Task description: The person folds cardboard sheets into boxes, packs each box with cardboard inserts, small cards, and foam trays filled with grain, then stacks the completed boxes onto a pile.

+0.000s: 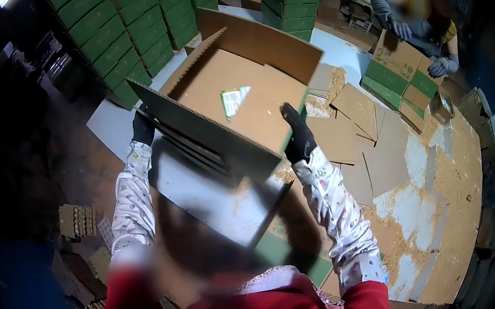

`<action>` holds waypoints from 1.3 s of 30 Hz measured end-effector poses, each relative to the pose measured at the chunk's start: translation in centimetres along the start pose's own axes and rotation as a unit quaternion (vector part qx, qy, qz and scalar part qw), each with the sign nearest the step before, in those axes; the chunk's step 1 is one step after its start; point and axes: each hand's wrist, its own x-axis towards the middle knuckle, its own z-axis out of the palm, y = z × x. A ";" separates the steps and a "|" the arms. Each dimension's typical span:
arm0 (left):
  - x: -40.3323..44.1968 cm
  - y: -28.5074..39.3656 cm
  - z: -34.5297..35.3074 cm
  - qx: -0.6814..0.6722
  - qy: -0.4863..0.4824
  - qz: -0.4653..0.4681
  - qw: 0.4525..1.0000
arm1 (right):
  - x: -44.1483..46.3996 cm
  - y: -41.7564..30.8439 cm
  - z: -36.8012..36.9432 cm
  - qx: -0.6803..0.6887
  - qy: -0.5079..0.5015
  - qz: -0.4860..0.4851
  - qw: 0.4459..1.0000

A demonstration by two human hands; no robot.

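An open cardboard box, brown inside and dark green outside, is held up above the table, tilted. Inside it lies a small green and white packet. My left hand, in a dark glove, grips the box's left side, its fingers partly hidden by the box. At the right side my right hand, also dark-gloved, holds the edge with the thumb over the wall.
Tall stacks of green boxes stand at the back left. Flat cardboard sheets and wood shavings cover parts of the table. A co-worker's gloved hands touch a green and brown box at the back right.
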 end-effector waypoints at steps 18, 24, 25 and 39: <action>-10.4 0.4 9.2 0.230 0.382 0.132 0.885 | -5.1 4.0 -15.1 -0.497 -0.037 -0.310 0.809; -32.2 2.9 26.2 0.342 -0.344 -0.138 0.864 | -25.5 15.1 -47.6 -0.018 0.548 -0.156 0.821; -33.7 2.3 28.0 0.291 -0.347 -0.106 0.885 | -27.3 19.3 -52.3 -0.100 0.494 -0.045 0.863; -29.1 19.5 34.7 0.378 -0.072 0.184 0.905 | -31.5 2.0 -34.3 -0.352 0.030 -0.061 0.934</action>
